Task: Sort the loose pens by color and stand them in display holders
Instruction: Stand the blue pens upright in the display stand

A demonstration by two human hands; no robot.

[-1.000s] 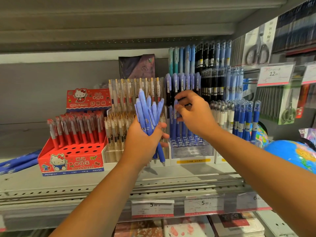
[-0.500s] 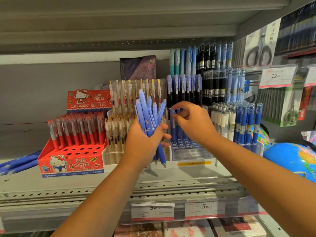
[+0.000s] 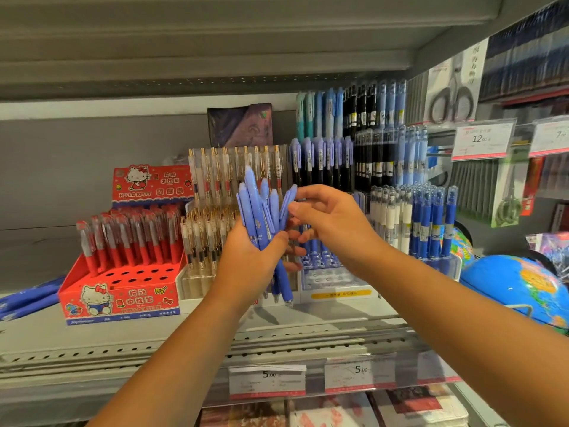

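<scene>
The grey metal shelf point(image 3: 92, 337) has a perforated front lip with price tags point(image 3: 267, 382) clipped below. On it, left to right: loose blue pens point(image 3: 27, 300) lying flat, a red display box point(image 3: 123, 298), three clear holders point(image 3: 335, 280) standing side by side, then a globe point(image 3: 517, 291).

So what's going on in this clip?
A person is sorting pens at a shop shelf. The left hand grips a bundle of periwinkle-blue pens upright, tips down. The right hand pinches the top of the outermost pen at the bundle's right edge, seemingly to draw it out. Behind the hands stands a clear display holder with matching pens at the back and empty slots in front; that pen is not yet in it.
</scene>
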